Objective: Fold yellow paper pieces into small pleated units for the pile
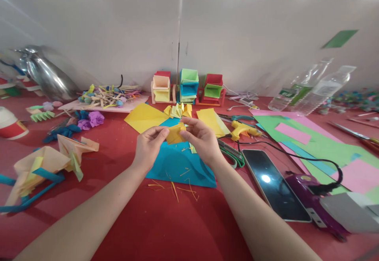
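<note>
A small folded piece of yellow paper (175, 134) is held up between my two hands, above a blue paper sheet (180, 164). My left hand (149, 144) pinches its left side with thumb and forefinger. On the right side, my right hand (203, 140) grips the same paper, thumb in front and fingers behind. Thin yellow paper strips (174, 190) lie scattered at the near edge of the blue sheet. Just beyond my hands sit several folded yellow paper pieces (178, 110). Flat yellow sheets (145, 119) lie to either side of them.
Small paper boxes on stands (188, 85) line the back wall. To the right are a yellow glue gun (244, 130), a phone (275, 184), a purple power strip (314, 201), coloured paper (319, 146) and scissors (352, 130). Folded paper models (41, 164) and a metal jug (49, 73) stand left.
</note>
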Motion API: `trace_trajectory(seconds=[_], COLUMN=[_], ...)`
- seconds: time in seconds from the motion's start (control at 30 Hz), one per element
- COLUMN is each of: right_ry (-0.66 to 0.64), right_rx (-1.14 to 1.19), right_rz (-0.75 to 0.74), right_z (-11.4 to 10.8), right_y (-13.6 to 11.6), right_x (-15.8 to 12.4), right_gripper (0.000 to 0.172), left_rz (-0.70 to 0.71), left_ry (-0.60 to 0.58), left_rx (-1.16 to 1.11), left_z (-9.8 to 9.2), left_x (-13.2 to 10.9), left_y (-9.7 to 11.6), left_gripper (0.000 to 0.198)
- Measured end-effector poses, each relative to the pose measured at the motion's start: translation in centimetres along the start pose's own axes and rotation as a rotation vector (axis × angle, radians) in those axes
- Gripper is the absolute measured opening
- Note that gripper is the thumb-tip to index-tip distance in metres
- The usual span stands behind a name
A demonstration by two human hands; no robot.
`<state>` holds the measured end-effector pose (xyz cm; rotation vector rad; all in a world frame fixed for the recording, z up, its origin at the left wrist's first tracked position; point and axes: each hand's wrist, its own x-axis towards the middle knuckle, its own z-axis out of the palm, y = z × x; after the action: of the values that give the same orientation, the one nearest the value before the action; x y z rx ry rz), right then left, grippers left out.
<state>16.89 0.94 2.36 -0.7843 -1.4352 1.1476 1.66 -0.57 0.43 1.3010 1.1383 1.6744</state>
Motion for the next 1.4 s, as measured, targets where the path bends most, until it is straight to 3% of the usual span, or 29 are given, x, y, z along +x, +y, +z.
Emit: trace_trajectory(seconds=[0.17,0.37,0.5,0.77,0.9,1.0,1.23,1.4], right_ry=[0.020,0.023,0.042,0.015,0.045,0.072,0.074,0.019], right_rx=[-0.050,-0.144,-0.098,-0.065,-0.052,-0.106,-0.225,-0.225], right_rz=[-0.006,-0.056,0.001,0.023,0.037,0.059,0.023,0.041], right_z=[0.07,0.08,0.16,0.15,0.26,0.22,-0.09,-0.22], right_y=[0.26,0.33,0.30,0.43,0.19,-0.04,-0.05,-0.13], right_x=[-0.04,-0.12,-0.09,-0.12,-0.19,-0.19,-0.13,-0.18], right_gripper=[0.032,0.025,0.032,0.036,0.040,0.030,0.023,0.025], left_rz=[0.047,0.096,0.142,0.018,-0.054,-0.059,-0.102,-0.125], left_ry=[-0.116,-0.145,-0.151,-0.243,-0.120,-0.070,-0.218,-0.238], left_rx=[0.068,0.163,0.227,0.243,0.115,0.028,0.124,0.150], left_z=[-0.15,-0.18,-0.20,-0.25,-0.20,-0.21,-0.48,-0.51], left_x=[-0.13,-0.27,-0.38,-0.28,0.07,0.23,0.10,0.14], left_y=[0.44,0.56,0.57,0.75,0.42,0.30,0.71,0.71], left_gripper=[0.022,0.023,0.020,0.022,0.022,0.022,0.029,0.030])
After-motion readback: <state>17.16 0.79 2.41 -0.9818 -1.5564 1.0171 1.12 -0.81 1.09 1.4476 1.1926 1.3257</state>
